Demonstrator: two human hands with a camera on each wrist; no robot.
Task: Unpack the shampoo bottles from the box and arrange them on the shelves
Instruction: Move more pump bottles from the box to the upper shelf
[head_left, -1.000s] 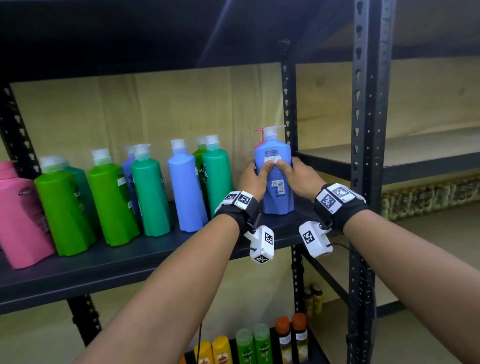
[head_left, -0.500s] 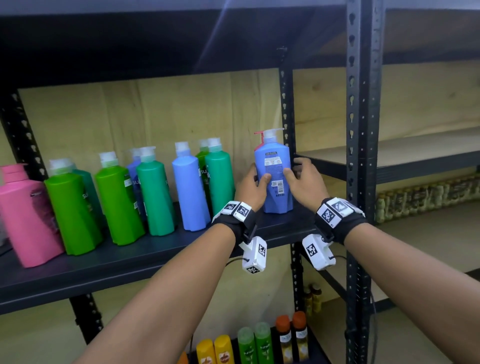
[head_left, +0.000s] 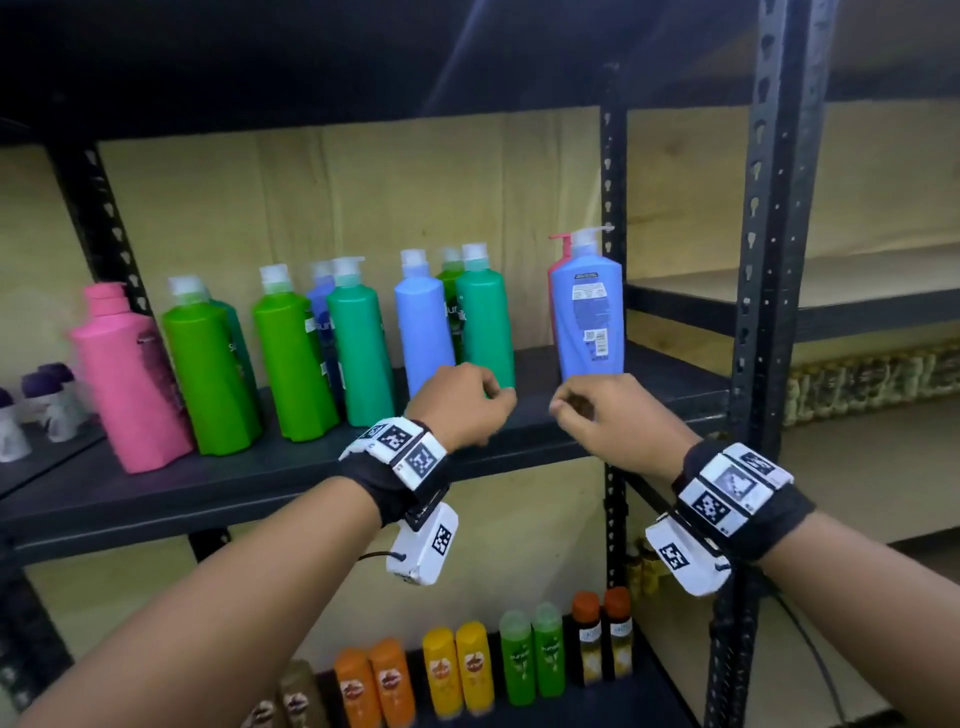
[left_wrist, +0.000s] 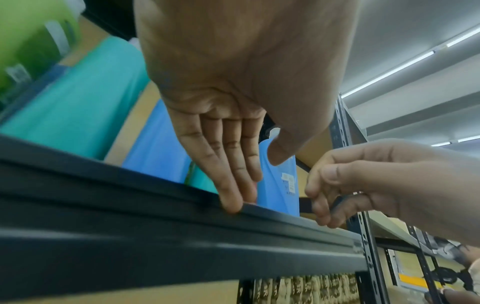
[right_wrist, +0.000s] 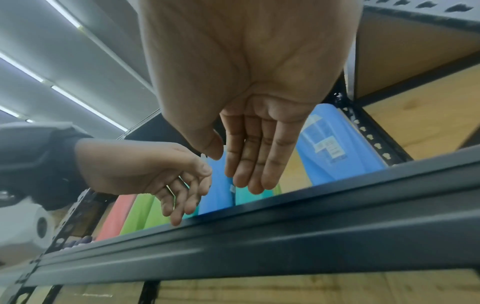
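Note:
A blue pump bottle (head_left: 587, 306) stands upright at the right end of the black shelf (head_left: 291, 470), its back label facing me; it also shows in the wrist views (left_wrist: 279, 185) (right_wrist: 335, 142). Both hands hang free in front of the shelf edge, just below the bottle. My left hand (head_left: 462, 402) (left_wrist: 231, 162) is empty, fingers nearly straight, tips at the shelf lip. My right hand (head_left: 605, 415) (right_wrist: 246, 156) is empty too, fingers relaxed. Left of the blue bottle stands a row of green, teal, blue and pink shampoo bottles (head_left: 358, 338).
A black perforated upright (head_left: 774, 291) rises right of my right hand, with another post (head_left: 613, 171) behind the blue bottle. Small orange, yellow and green bottles (head_left: 467, 665) line the lower shelf. A neighbouring wooden shelf (head_left: 810, 283) lies to the right.
Both hands have let go of the blue pump bottle and drawn back toward me, below the shelf edge. The bottle stays standing on the shelf.

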